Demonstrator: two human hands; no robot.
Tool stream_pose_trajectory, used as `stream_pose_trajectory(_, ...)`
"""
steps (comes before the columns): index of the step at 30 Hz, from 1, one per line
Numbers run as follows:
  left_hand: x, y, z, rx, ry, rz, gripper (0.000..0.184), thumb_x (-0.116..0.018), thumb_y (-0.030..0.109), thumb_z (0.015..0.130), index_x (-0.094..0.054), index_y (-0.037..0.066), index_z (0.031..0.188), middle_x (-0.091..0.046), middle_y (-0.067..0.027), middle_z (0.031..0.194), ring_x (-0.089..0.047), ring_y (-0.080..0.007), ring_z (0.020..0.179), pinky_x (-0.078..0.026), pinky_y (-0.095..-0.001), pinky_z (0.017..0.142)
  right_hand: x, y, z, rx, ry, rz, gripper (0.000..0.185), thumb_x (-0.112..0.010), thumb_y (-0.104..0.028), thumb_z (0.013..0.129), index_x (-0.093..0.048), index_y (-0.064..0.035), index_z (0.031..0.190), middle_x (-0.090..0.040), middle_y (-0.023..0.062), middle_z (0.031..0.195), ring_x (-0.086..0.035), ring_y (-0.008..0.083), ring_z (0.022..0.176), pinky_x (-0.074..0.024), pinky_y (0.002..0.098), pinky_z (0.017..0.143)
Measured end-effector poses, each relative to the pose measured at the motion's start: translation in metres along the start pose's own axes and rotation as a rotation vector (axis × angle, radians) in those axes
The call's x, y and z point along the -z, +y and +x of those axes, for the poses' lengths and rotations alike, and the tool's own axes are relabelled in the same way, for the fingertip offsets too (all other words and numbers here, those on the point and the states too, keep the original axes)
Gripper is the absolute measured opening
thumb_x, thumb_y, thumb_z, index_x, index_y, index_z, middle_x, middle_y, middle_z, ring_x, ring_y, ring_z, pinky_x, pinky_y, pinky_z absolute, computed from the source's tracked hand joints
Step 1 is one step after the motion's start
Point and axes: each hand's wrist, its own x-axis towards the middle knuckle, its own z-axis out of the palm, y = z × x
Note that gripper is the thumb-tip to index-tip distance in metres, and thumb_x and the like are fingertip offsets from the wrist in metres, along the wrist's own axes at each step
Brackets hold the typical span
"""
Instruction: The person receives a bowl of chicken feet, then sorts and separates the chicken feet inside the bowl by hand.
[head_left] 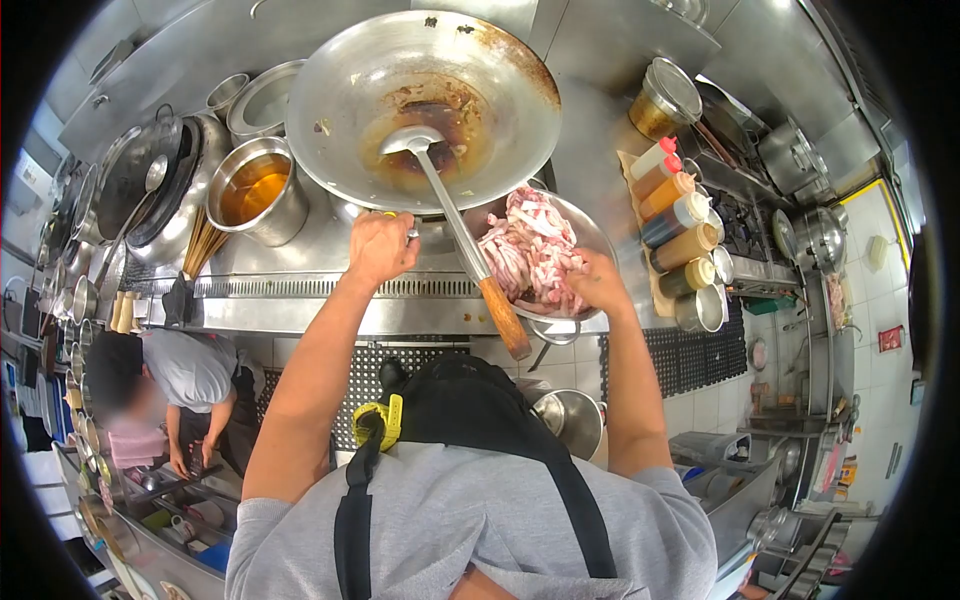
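Observation:
My left hand (pixel 383 247) is closed in a fist at the near rim of a large steel wok (pixel 330 130). A bit of yellow shows at its knuckles, but what it grips is hidden. A wok spatula (pixel 455 225) rests across the rim, its head in brown liquid and its wooden grip pointing toward me. Right of it, my right hand (pixel 600 283) is in a metal bowl (pixel 597 228), fingers curled into raw meat strips (pixel 535 250). The meat hides some fingertips.
A steel pot of amber liquid (pixel 253 192) and a bamboo brush (pixel 200 248) stand left of the wok. Several squeeze bottles (pixel 675 205) line the right side. A co-worker (pixel 190 370) bends over at the lower left. Another steel pot (pixel 572 422) is low beside me.

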Motion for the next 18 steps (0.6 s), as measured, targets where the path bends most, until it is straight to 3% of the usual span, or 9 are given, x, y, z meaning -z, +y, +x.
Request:
stream_pose_trajectory(2,0.0,0.0,-0.001,-0.003,0.002,0.0,0.017,-0.073,0.025,0.077,-0.065,0.01,0.082,-0.067,-0.0126,0.072,-0.066,-0.0353,0.072,-0.05,-0.0475,0.073,0.003,-0.026,-0.009,-0.077,0.023,0.106,0.041,-0.061,-0.002,0.079,-0.067,0.0042,0.119,-0.072,0.0071,0.092,-0.064,0.0125,0.078,-0.0535,0.0289,0.071)
stream_pose_trajectory(5,0.002,0.001,0.0,-0.006,0.006,-0.005,0.018,-0.073,0.025,0.076,-0.065,0.01,0.082,-0.067,-0.013,0.073,-0.066,-0.0352,0.073,-0.05,-0.0475,0.073,0.0,-0.002,-0.003,-0.087,0.045,0.159,0.044,-0.058,0.001,0.082,-0.064,0.0036,0.125,-0.071,0.0066,0.095,-0.064,0.0126,0.078,-0.0532,0.0285,0.071)
stream_pose_trajectory(8,0.002,0.001,0.0,-0.005,0.004,-0.016,0.018,-0.073,0.025,0.076,-0.065,0.009,0.082,-0.067,-0.0131,0.074,-0.066,-0.0351,0.072,-0.05,-0.0473,0.073,0.0,0.003,-0.004,-0.15,0.026,0.34,0.047,-0.074,-0.008,0.081,-0.065,0.0028,0.126,-0.075,0.0132,0.094,-0.071,0.0168,0.082,-0.0561,0.0318,0.072)
stream_pose_trajectory(11,0.003,0.001,0.0,-0.004,0.006,-0.024,0.018,-0.073,0.024,0.076,-0.065,0.009,0.082,-0.067,-0.013,0.074,-0.066,-0.0348,0.072,-0.05,-0.0471,0.072,-0.008,0.027,-0.004,0.041,0.026,0.053,0.057,-0.078,-0.023,0.082,-0.062,0.0017,0.13,-0.075,0.0178,0.098,-0.073,0.0243,0.089,-0.0562,0.0348,0.077)
stream_pose_trajectory(14,0.003,0.0,0.0,-0.019,0.017,-0.007,0.017,-0.072,0.024,0.077,-0.064,0.009,0.082,-0.067,-0.0129,0.073,-0.066,-0.0345,0.072,-0.05,-0.047,0.072,-0.003,-0.048,-0.025,-0.106,-0.012,-0.194,0.063,-0.081,-0.032,0.08,-0.062,0.0023,0.129,-0.072,0.0168,0.109,-0.07,0.0281,0.098,-0.0548,0.0355,0.086)
stream_pose_trajectory(18,0.001,0.001,0.001,-0.031,0.031,-0.004,0.017,-0.072,0.024,0.077,-0.064,0.01,0.082,-0.066,-0.0128,0.071,-0.066,-0.0343,0.071,-0.05,-0.0469,0.071,-0.025,-0.052,-0.017,-0.031,0.042,-0.557,0.089,-0.082,-0.049,0.073,-0.052,0.0014,0.14,-0.069,0.0212,0.12,-0.068,0.0392,0.108,-0.0531,0.0442,0.094)
